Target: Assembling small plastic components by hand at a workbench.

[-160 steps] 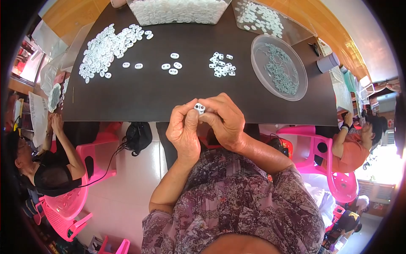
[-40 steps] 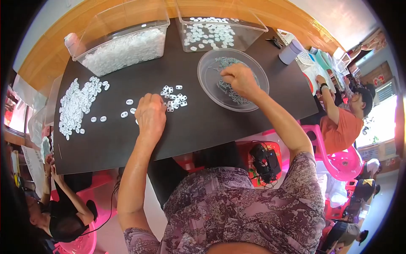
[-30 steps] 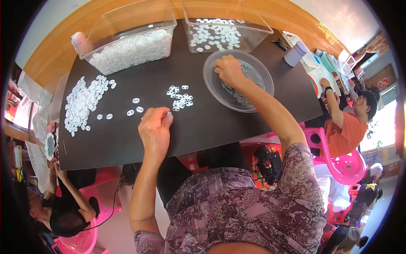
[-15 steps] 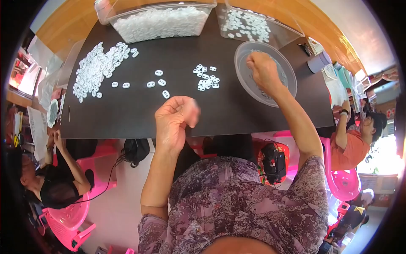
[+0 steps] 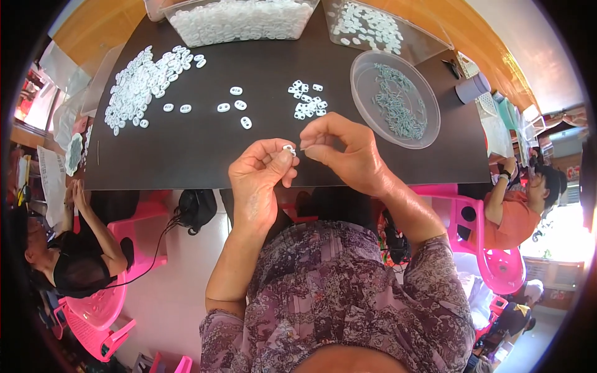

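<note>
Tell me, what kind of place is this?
Probably a small hand-assembly workshop: heaps of tiny white plastic parts on a dark table, clear plastic bins full of them, and other people on pink plastic chairs.

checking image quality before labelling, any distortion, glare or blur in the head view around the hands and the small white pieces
Head view: fisheye bends the black table's edge and rings the frame in black; the left hand and right hand sit mid-frame, fairly sharp, pinching a small white piece; blown-out daylight at the right rim; soft glare on the round clear dish.
</note>
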`<state>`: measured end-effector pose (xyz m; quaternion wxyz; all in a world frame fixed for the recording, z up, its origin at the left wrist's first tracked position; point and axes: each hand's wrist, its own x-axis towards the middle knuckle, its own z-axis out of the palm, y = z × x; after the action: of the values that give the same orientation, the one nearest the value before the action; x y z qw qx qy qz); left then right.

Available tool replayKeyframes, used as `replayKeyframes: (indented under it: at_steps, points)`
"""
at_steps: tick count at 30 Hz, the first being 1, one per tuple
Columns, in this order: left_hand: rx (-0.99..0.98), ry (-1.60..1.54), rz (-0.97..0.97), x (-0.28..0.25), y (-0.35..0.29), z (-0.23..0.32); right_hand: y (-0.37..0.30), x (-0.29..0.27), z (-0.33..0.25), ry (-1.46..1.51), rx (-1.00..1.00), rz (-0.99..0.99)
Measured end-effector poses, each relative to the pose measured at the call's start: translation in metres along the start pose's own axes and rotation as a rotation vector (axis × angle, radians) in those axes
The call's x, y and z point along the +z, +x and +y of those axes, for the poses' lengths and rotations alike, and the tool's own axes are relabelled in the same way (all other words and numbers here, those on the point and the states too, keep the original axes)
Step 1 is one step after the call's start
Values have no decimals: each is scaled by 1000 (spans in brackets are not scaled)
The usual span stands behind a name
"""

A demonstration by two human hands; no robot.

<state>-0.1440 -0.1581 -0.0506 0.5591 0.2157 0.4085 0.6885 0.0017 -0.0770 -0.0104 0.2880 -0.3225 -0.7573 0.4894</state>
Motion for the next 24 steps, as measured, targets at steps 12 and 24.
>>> replayKeyframes:
  at_steps: [12, 24]
  points:
    - [127, 133, 37, -4, -13, -1, -1, 17, 0, -34, -67, -4]
    - [588, 527, 111, -11, -15, -21, -3, 29, 3, -34, -37, 10]
